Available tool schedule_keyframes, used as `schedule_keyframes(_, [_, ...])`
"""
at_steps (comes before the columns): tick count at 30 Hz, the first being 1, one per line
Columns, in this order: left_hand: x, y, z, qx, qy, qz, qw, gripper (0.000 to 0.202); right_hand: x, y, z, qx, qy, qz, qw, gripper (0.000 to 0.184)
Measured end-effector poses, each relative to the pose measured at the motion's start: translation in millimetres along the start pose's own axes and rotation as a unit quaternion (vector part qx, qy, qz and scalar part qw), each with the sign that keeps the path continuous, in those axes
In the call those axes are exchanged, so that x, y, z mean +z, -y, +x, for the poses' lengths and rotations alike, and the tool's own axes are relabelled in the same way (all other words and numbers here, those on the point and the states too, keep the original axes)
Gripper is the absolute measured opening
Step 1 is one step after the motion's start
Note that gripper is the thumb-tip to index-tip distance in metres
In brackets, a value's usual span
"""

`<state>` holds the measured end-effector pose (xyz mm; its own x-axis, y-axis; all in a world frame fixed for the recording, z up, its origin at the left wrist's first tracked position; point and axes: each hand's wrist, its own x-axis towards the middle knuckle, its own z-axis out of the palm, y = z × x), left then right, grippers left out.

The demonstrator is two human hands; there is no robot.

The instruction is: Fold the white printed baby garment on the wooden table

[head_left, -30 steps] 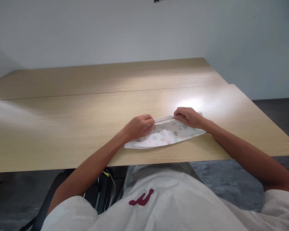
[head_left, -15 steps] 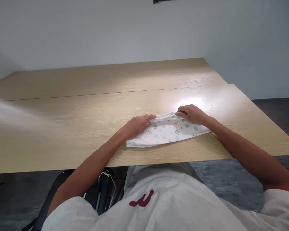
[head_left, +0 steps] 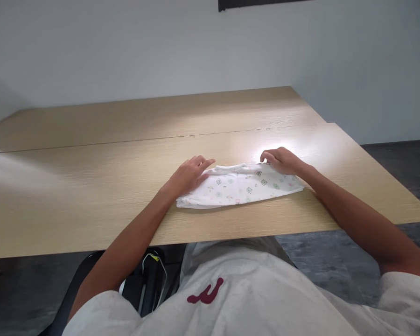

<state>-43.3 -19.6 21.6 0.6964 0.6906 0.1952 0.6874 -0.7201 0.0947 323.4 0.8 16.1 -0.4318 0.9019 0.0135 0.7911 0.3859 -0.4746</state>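
A small white baby garment (head_left: pixel 231 189) with a pastel animal print lies flattened into a wide, low shape near the table's front edge. Its neckline band (head_left: pixel 230 167) runs along the far side. My left hand (head_left: pixel 192 175) rests at the garment's left end, fingers stretched out and thumb spread apart, touching the cloth without gripping it. At the far right corner is my right hand (head_left: pixel 283 161), its fingers loosely bent with a gap beneath the index finger. The right thumb is mostly hidden.
The pale wooden table (head_left: pixel 91 186) has a seam across it and ends at a right edge. A grey wall (head_left: pixel 143 51) stands behind. Below the front edge on the left is a black chair (head_left: pixel 80 275) beside a white cable.
My left hand has shifted left and spread its fingers. My right hand has let go near the neckline and slid right to the garment's corner. The view has turned slightly.
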Motion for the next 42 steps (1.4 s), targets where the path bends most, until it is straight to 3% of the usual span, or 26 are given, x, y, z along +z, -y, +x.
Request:
schedule_keyframes(2, [-3.3, -0.3, -0.8, 0.026, -0.02, 0.006, 0.999, 0.031, -6.1, -4.8, -0.4, 0.017, 0.002, 0.064, 0.998, 0.053])
schedule_keyframes(5, [-4.3, -11.7, -2.9, 0.053, -0.005, -0.041, 0.998, 0.03, -13.9, -10.8, -1.9, -0.016, 0.051, 0.071, 0.996, 0.04])
schedule_keyframes(10, [12.3, -33.0, -8.2, 0.035, 0.103, -0.059, 0.992, 0.058, -13.8, -17.9, -1.0, -0.023, 0.042, 0.039, 0.998, 0.037])
schedule_keyframes(14, [20.8, -28.9, -7.0, 0.015, 0.159, -0.031, 0.987, 0.068, -9.4, -24.6, 3.0, 0.005, 0.017, 0.022, 1.0, 0.038])
schedule_keyframes(20, [17.1, -12.2, 1.6, 0.023, 0.145, -0.016, 0.989, 0.078, -3.4, -28.1, 6.2, -0.004, -0.025, -0.023, 0.999, 0.04])
schedule_keyframes(24, [13.9, -15.4, 2.4, 0.035, 0.117, 0.013, 0.992, 0.073, -3.6, -25.2, 4.1, 0.008, -0.022, -0.06, 0.998, 0.04])
schedule_keyframes(28, [12.4, -37.9, 1.2, 0.045, 0.098, 0.016, 0.994, 0.057, -2.0, -6.4, 0.4, 0.008, -0.077, -0.147, 0.986, 0.035])
schedule_keyframes(32, [19.6, -61.4, 2.7, 0.042, 0.117, -0.026, 0.992, 0.063, 15.6, 33.8, -4.6, -0.058, -0.157, -0.176, 0.97, 0.033])
schedule_keyframes(37, [29.5, -71.6, 6.5, 0.027, 0.112, -0.039, 0.993, 0.075, 52.5, 76.3, -13.3, -0.169, -0.055, -0.093, 0.98, 0.056])
schedule_keyframes(42, [33.1, -74.1, 9.1, -0.006, 0.096, -0.04, 0.995, 0.073, 62.3, 82.3, -16.2, -0.152, 0.007, -0.091, 0.984, 0.074])
